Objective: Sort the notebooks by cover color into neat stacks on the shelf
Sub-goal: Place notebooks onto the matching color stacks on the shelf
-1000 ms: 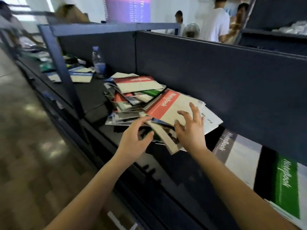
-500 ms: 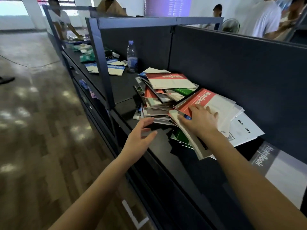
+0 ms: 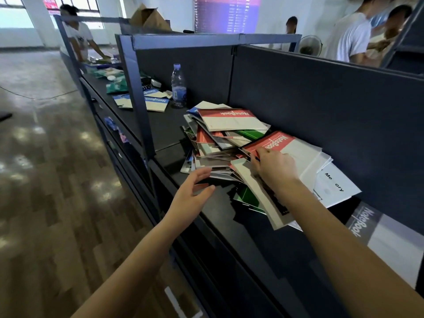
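Your right hand [image 3: 274, 167], flat earlier, gripped the red notebook [image 3: 296, 149], its long axis running lower right, red band upper left; left hand [image 3: 189, 197] stayed released.

The notebook pile [image 3: 229, 120] is lying on the shelf [image 3: 167, 127], against the back panel [image 3: 321, 106]. The water bottle [image 3: 178, 86] is standing at the pile's eleven o'clock, well apart. A lone notebook [image 3: 390, 244] is lying at its four o'clock.

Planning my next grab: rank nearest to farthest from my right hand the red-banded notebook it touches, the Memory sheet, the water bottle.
1. red-banded notebook, touching the right hand.
2. Memory sheet, just to the right.
3. water bottle, far left along the shelf.
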Demonstrator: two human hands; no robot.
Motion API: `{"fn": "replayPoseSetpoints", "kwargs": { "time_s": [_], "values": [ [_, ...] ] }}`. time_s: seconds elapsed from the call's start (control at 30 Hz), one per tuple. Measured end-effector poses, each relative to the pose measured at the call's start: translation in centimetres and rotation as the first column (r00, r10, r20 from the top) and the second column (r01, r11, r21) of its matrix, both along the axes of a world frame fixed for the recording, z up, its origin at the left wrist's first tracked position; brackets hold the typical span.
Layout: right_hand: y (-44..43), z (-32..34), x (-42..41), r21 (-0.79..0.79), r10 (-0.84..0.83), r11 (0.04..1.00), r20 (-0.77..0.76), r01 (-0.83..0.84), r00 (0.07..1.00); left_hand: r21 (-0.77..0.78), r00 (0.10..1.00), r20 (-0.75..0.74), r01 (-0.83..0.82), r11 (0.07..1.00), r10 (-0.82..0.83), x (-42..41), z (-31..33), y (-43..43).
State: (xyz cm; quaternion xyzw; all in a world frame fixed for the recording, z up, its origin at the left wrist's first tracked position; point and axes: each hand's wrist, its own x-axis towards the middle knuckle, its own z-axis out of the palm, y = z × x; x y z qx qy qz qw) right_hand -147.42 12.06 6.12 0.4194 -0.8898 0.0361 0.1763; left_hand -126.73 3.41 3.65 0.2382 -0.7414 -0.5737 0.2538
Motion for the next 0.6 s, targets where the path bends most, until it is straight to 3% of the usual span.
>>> {"fn": "replayPoseSetpoints", "kwargs": {
  "time_s": [0.1,0.2,0.27,0.37,0.5,0.6],
  "values": [
    [1.1,0.5,0.1,-0.062,0.048,0.997,0.007,-0.048,0.999,0.035,1.000,-0.024,-0.002,0.999,0.002,-0.1,0.2,-0.4],
    [2.6,0.1,1.0,-0.110,0.093,0.990,0.034,-0.088,0.995,0.196,0.996,-0.094,0.004,0.981,0.014,-0.7,0.7,-0.4],
    [3.9,-0.5,2.0,-0.212,0.144,0.967,0.010,-0.139,0.989,0.389,0.984,-0.178,0.045,0.920,0.027,-1.4,1.2,-0.2],
    [5.7,-1.2,4.0,-0.395,0.235,0.876,-0.148,-0.276,0.961,0.588,0.957,-0.289,0.150,0.795,0.034,-2.4,1.6,0.4],
    [7.0,-2.0,8.2,-0.418,0.375,0.804,-0.193,-0.422,0.906,0.656,0.953,-0.301,0.230,0.719,-0.030,-3.9,1.5,1.2],
    [7.6,-2.5,9.9,-0.331,0.475,0.803,-0.147,-0.495,0.868,0.622,0.951,-0.298,0.254,0.741,-0.076,-4.4,1.4,1.6]
  ]
}}
